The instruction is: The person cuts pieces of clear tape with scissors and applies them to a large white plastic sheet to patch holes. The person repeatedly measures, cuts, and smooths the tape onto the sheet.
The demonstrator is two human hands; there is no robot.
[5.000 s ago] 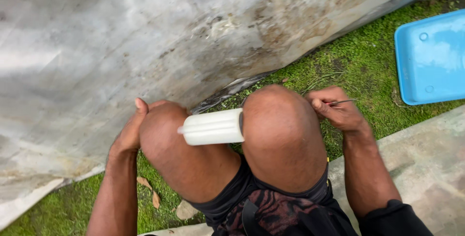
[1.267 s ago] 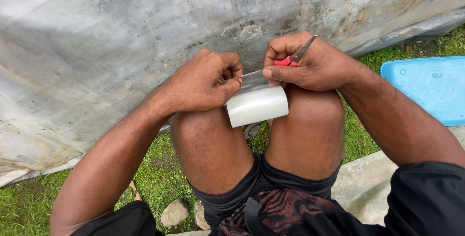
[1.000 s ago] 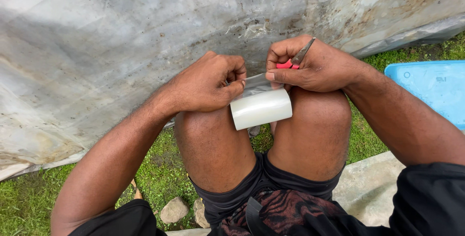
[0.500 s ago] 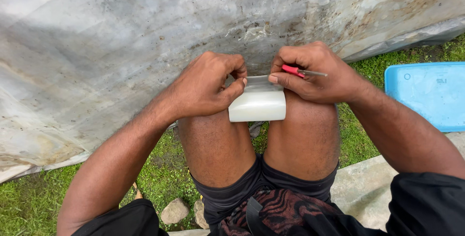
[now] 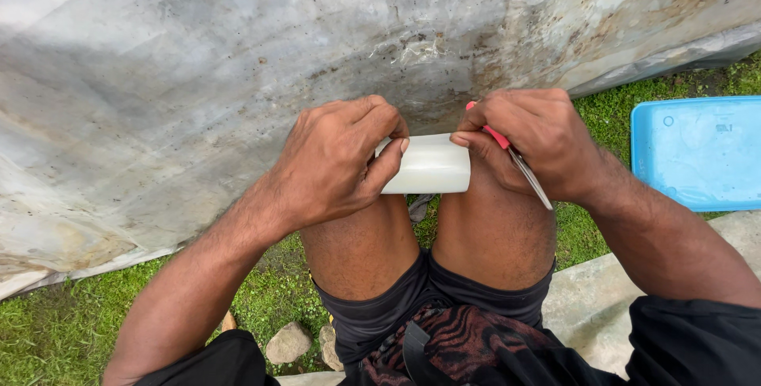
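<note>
A white roll of tape lies wedged between my bare knees. My left hand pinches at the roll's left end with fingertips closed on it. My right hand touches the roll's right end with the thumb and also grips a thin tool with a red handle and a metal blade; the blade points down and right across my wrist. Both hands sit just above my knees, close to a stained grey sheet.
The big weathered grey sheet fills the upper view and slopes down to grass. A blue plastic tray lies at the right. I sit on a stone slab; small stones lie between my feet.
Five seconds ago my hands were out on my knees and the roll lay free. Since then both hands came onto the roll, and the tool's blade swung from pointing up to pointing down-right.
</note>
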